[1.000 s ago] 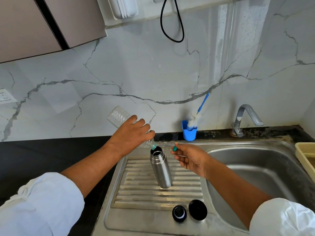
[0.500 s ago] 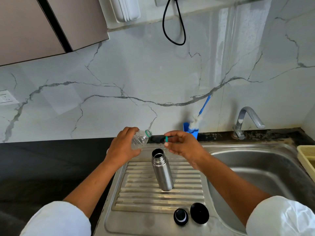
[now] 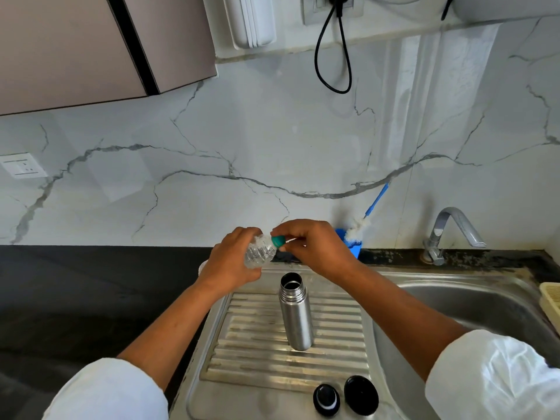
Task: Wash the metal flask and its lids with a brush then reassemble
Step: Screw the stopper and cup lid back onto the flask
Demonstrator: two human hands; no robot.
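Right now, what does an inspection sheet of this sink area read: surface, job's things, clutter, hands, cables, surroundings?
Surface: ribbed steel drainboard, with a black counter on its left and the basin on its right.
Job's things: flask upright and open on the drainboard; two black lids side by side at the front; brush standing in a blue cup by the wall.
Clutter: clear bottle; yellow basket at the right edge.
Hands: left hand grips the bottle; right hand pinches the teal cap at the bottle's mouth.
Cables: black cable hangs looped from a wall socket.
Surroundings: marble wall, tap, cabinet.
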